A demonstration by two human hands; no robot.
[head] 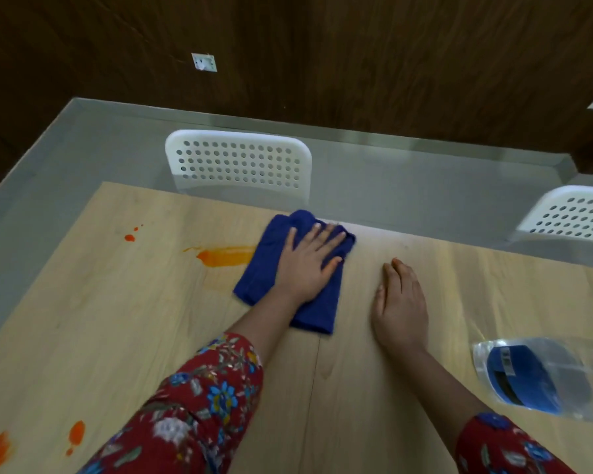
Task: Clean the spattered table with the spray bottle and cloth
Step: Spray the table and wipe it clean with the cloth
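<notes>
Roughly mid-worktop, the folded blue cloth (262, 268) lies under the left hand (305, 268), whose spread, straight fingers press it flat, its left edge touching an orange smear (225, 256). The right hand (401, 302) rests flat on the worktop (134, 336) just beside the cloth, holding nothing. The clear spray bottle (534, 374) is at the right. Orange spatters (76, 434) mark the near-left corner.
</notes>
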